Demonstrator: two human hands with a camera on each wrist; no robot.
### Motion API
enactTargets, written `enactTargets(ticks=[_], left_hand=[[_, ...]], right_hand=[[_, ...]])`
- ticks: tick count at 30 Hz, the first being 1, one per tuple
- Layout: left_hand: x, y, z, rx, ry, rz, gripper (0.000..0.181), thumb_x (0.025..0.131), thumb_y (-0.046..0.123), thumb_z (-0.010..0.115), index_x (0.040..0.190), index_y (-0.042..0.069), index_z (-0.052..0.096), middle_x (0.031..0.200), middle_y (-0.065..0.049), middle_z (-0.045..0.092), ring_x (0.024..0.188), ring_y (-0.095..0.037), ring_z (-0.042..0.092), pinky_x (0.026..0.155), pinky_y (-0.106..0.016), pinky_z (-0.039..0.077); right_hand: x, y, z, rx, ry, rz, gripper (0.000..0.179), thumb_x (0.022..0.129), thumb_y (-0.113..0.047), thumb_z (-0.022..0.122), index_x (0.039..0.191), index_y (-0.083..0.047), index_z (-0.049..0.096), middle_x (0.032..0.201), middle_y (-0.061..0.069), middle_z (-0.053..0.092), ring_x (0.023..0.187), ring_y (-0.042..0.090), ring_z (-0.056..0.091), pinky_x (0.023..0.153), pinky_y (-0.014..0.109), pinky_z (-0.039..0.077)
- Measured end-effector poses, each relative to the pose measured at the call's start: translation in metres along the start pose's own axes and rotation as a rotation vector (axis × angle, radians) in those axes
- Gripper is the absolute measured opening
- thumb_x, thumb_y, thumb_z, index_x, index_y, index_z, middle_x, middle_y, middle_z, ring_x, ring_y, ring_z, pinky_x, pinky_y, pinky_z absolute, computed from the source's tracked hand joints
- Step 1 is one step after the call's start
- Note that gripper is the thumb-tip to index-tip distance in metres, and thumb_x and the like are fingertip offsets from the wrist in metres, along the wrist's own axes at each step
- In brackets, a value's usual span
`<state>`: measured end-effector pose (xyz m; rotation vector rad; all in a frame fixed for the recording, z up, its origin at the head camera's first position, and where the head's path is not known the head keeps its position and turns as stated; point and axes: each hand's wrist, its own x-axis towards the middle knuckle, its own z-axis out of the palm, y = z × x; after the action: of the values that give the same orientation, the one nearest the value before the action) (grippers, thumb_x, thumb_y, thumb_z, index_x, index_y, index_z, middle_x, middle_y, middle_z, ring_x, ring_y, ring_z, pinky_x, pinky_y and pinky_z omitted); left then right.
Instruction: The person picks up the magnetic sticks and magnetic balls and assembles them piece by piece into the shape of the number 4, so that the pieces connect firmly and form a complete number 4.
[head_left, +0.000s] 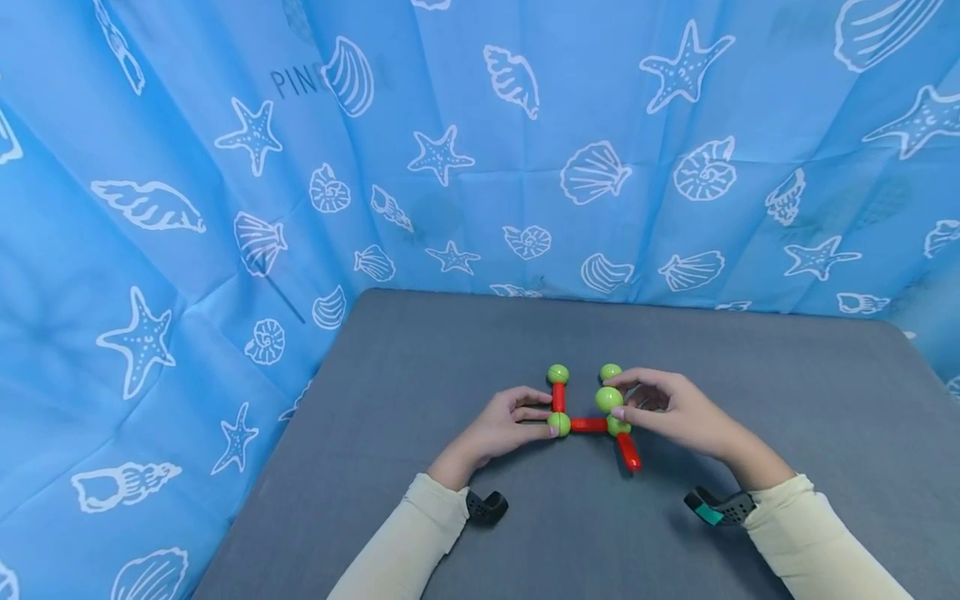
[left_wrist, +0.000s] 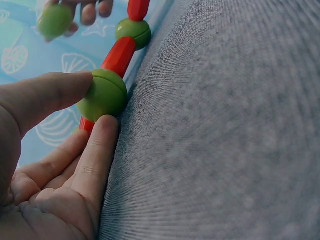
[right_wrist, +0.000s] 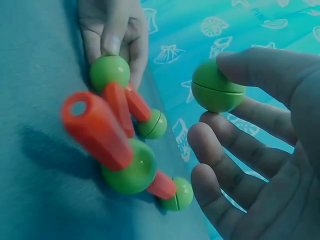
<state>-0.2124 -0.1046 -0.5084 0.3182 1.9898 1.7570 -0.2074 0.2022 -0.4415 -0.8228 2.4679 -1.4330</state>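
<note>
A toy frame of green balls joined by red rods lies on the grey table. My left hand (head_left: 497, 429) pinches its near left ball (left_wrist: 104, 95) between thumb and fingers. From that ball one red rod (head_left: 558, 397) runs back to another green ball (head_left: 557, 374), and a second rod (head_left: 588, 425) runs right to a corner ball (right_wrist: 131, 170). A rod with a free holed end (right_wrist: 92, 127) sticks out from this corner toward me. My right hand (head_left: 678, 412) pinches a separate green ball (right_wrist: 218, 87) by thumb and fingertips, raised above the corner.
At the far right end of the frame sits one more green ball (right_wrist: 177, 194), partly hidden by my right hand in the head view. A blue curtain (head_left: 480, 167) with white shells and starfish hangs behind the grey table (head_left: 435, 342). Dark bands (head_left: 487, 507) circle both wrists.
</note>
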Motion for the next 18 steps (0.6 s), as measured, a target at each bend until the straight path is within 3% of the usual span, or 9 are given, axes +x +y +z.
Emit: enactTargets(ticks=[5,10,18], left_hand=[[0.0,0.0,0.0,-0.001,0.001,0.005,0.049,0.093,0.018,0.084,0.139,0.02,0.064,0.141,0.002,0.068,0.127,-0.013,0.069,0.113,-0.04,0.052],[0.0,0.001,0.001,-0.006,0.0,-0.006,0.05,0.093,0.018,0.085,0.139,0.019,0.065,0.142,0.002,0.066,0.128,-0.013,0.069,0.113,-0.04,0.052],[0.0,0.002,0.001,-0.012,0.001,-0.016,0.05,0.093,0.016,0.084,0.14,0.016,0.064,0.142,0.001,0.066,0.128,-0.014,0.069,0.112,-0.04,0.053]], right_hand=[[-0.018,0.003,0.003,0.031,-0.015,0.027,0.029,0.099,-0.012,0.076,0.127,-0.01,0.071,0.106,0.005,0.071,0.087,0.016,0.067,0.071,0.029,0.057],[-0.031,0.012,0.007,0.06,-0.057,-0.008,0.022,0.096,-0.008,0.078,0.117,-0.012,0.072,0.094,0.001,0.069,0.082,0.016,0.064,0.069,0.029,0.055],[-0.041,0.021,0.008,0.097,-0.102,-0.021,0.019,0.095,-0.007,0.079,0.112,-0.014,0.072,0.09,0.0,0.069,0.079,0.016,0.064,0.068,0.029,0.055]])
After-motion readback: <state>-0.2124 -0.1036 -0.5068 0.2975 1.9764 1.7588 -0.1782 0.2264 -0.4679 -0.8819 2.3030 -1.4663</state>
